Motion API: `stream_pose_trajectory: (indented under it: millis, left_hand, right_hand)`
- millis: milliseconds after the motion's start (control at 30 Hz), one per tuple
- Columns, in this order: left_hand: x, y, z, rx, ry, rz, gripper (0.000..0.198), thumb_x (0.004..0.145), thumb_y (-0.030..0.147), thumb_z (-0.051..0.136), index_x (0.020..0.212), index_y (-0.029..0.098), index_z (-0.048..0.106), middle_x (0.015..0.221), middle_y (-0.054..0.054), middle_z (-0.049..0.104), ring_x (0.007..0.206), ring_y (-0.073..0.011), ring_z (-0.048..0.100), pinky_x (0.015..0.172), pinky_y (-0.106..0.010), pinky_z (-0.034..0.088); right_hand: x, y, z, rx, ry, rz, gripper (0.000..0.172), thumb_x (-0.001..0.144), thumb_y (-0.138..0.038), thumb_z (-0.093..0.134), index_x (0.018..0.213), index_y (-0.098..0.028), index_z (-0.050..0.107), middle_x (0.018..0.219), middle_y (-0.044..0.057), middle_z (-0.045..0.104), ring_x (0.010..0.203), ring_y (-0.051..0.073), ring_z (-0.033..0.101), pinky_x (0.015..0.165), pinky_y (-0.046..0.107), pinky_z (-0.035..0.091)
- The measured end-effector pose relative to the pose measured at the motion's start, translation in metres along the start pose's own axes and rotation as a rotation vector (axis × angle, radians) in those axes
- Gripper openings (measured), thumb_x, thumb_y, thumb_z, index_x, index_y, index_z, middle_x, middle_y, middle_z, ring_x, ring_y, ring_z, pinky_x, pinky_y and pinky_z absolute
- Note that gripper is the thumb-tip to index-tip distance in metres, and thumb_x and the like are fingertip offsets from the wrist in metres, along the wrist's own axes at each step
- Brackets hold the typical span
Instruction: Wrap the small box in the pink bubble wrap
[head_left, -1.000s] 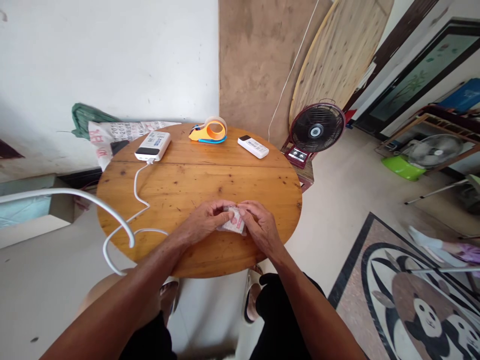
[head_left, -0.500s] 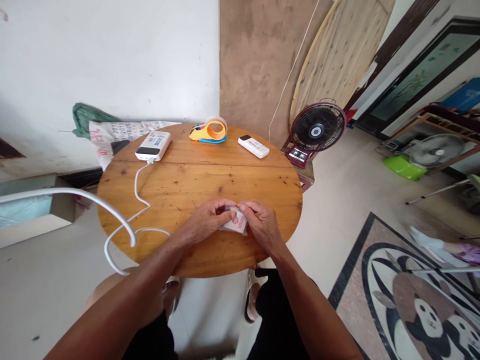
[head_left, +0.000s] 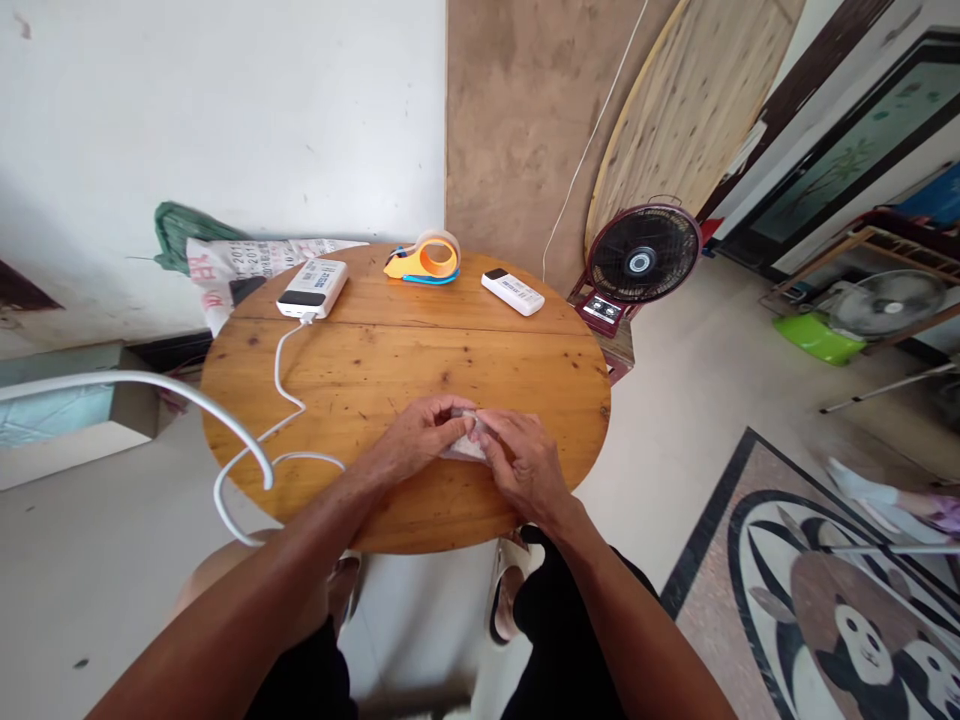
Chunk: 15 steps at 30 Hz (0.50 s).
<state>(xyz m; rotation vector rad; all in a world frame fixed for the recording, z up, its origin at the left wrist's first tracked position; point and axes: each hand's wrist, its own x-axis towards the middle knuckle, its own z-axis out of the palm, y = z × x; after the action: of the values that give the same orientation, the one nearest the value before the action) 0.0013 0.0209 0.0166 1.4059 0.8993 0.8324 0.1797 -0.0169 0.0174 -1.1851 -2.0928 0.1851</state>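
Observation:
Near the front of the round wooden table (head_left: 360, 390), a small whitish packet (head_left: 466, 450) in what looks like clear wrapping is held between both hands. My left hand (head_left: 420, 436) closes on its left side, thumb across the top. On the right, my right hand (head_left: 526, 462) pinches the packet's upper right part with bent fingers. Much of the packet is covered by the fingers, and its print cannot be read now.
Toward the table's back are a white power bank (head_left: 313, 288) with a white cable (head_left: 279, 365), an orange tape dispenser (head_left: 405, 265) and another white power bank (head_left: 513, 292). A dark red fan (head_left: 640, 262) stands beyond the right edge. A thick white tube (head_left: 187, 392) arches at left.
My right hand has shifted over the packet, its fingers now covering more of it, including the red print seen before. The left hand keeps its hold. The view has moved slightly.

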Motion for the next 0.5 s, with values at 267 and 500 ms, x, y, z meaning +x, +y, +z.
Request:
stream_pose_trajectory:
  millis: [267, 500]
  left_hand:
    - [0.0002, 0.0038, 0.0013, 0.113, -0.005, 0.014, 0.031, 0.080, 0.040, 0.057, 0.095, 0.015, 0.068, 0.081, -0.002, 0.067, 0.073, -0.0156, 0.058, 0.068, -0.025, 0.045]
    - [0.0005, 0.0052, 0.0006, 0.153, 0.023, -0.032, 0.037, 0.079, 0.042, 0.057, 0.102, 0.015, 0.066, 0.091, -0.004, 0.069, 0.081, -0.0187, 0.060, 0.075, -0.029, 0.046]
  right_hand:
    - [-0.0077, 0.0037, -0.0050, -0.018, -0.041, -0.056, 0.033, 0.092, -0.022, 0.047, 0.123, -0.022, 0.059, 0.125, 0.009, 0.063, 0.114, 0.021, 0.058, 0.095, 0.040, 0.045]
    - [-0.0107, 0.0062, -0.0036, -0.030, -0.024, -0.091, 0.030, 0.091, -0.022, 0.050, 0.118, -0.021, 0.064, 0.127, 0.011, 0.061, 0.114, 0.022, 0.057, 0.094, 0.040, 0.047]
